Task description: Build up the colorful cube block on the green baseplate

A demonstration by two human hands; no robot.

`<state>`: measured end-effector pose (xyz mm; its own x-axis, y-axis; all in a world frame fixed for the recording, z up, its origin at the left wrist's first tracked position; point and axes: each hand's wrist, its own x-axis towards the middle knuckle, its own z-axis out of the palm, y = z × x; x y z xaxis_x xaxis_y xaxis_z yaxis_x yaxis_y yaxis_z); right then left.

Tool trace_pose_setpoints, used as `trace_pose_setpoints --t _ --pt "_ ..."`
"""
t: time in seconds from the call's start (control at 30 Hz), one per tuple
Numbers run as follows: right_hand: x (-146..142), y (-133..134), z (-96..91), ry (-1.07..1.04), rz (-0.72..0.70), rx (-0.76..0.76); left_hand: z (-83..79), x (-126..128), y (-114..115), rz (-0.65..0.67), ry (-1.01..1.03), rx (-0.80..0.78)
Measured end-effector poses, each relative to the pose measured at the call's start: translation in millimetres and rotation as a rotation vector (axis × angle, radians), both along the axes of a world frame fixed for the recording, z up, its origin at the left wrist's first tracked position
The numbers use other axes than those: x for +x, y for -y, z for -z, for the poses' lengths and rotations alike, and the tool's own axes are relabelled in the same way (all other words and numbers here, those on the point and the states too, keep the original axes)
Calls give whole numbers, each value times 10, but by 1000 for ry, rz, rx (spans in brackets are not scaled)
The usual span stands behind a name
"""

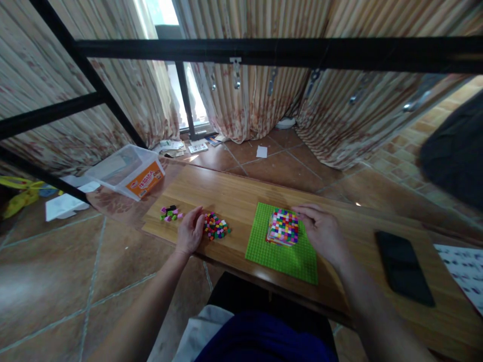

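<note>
On a green studded baseplate (260, 251) stands a square block built of small multicoloured bricks (285, 226). My right hand (322, 234) is at the block's far right corner, its thumb and fingers pinched together; whatever is between the fingertips is too small to make out. My left hand (190, 231) rests on the table beside a loose pile of small coloured bricks (216, 227), thumb and fingers loosely curved and apart. Farther left, past that hand, lies a smaller group of pink, green and black bricks (169, 213).
The wooden table (226, 188) also carries a black phone (404, 266) and a printed sheet (462, 269) at the right. A clear plastic bin (128, 171) with an orange label sits off the table's left end. A dark metal frame (264, 53) crosses in front of the curtains.
</note>
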<state>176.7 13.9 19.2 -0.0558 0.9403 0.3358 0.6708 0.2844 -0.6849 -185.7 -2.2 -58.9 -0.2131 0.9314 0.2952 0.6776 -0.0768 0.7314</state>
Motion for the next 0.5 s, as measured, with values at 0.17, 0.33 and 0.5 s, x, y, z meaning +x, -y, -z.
trace_pose_setpoints --t 0.17,0.33,0.5 --pt "-37 -38 28 -5 19 -29 15 -8 -2 -3 -20 9" --pt "-51 -103 34 64 13 -14 18 -9 0 2 -24 10" --pt "-37 -151 -13 229 -45 -29 8 0 -3 3 -19 12"
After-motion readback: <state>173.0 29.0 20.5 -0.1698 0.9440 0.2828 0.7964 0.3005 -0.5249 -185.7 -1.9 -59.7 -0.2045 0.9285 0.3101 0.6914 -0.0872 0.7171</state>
